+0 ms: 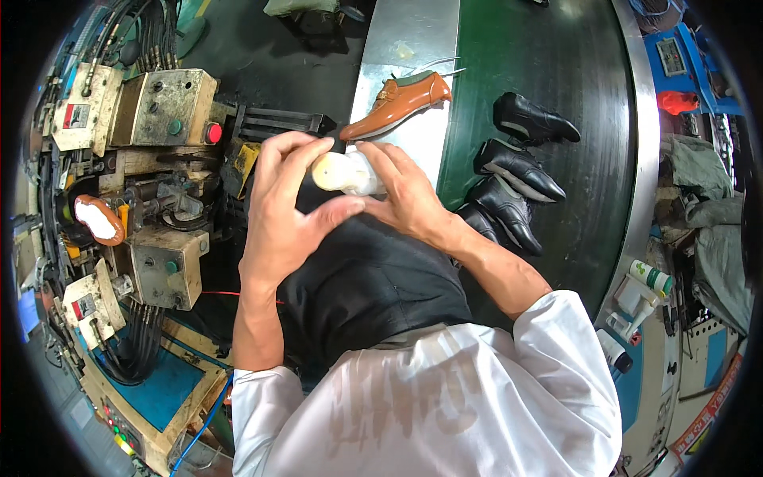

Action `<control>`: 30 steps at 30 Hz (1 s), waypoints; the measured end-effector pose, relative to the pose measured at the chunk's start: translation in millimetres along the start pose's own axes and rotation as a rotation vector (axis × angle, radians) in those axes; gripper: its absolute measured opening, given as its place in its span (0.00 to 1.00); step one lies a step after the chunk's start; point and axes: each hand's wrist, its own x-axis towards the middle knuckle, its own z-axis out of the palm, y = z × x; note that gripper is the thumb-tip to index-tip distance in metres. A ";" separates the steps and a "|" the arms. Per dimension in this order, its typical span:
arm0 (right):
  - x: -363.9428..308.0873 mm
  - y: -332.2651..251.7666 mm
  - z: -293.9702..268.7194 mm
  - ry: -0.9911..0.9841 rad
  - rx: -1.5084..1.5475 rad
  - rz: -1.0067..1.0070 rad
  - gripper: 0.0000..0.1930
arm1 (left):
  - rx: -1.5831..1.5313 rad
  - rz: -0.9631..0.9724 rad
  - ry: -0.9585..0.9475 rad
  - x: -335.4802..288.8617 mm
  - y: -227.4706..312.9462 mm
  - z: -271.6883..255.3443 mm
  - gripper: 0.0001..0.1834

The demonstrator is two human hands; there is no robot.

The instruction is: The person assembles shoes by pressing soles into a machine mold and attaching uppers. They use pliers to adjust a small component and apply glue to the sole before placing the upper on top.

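In front of my lap, my two hands hold a cream shoe last (337,172) with a rounded end and a small dark hole. Whitish, slightly see-through material covers the side nearer my right hand. My left hand (280,199) curls around the last from the left, thumb below and fingertips above. From the right, my right hand (401,187) grips it with bent fingers, partly hiding it. Whatever lies under the last is mostly hidden. Just beyond my fingers, a brown leather shoe (401,103) rests on its side on the metal ledge (405,40).
Several black leather shoes (509,207) lie on the green-black conveyor belt (556,48) to the right. At left stands a machine (171,107) with hoses and buttons, a brown shoe (99,220) with a white sole at it. Bottles (650,276) stand beyond the belt's right edge.
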 end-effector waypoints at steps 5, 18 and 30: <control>-1.5 2.8 -17.4 -0.114 -0.048 -0.047 0.41 | 0.071 0.097 -0.089 0.5 -3.6 0.7 0.22; -60.4 42.9 -89.4 0.001 0.039 0.401 0.39 | -0.295 -0.168 -0.368 85.4 -87.9 106.6 0.54; -51.3 68.2 -162.2 0.175 -0.461 0.386 0.40 | -0.992 -0.767 -0.522 98.3 -120.5 159.4 0.35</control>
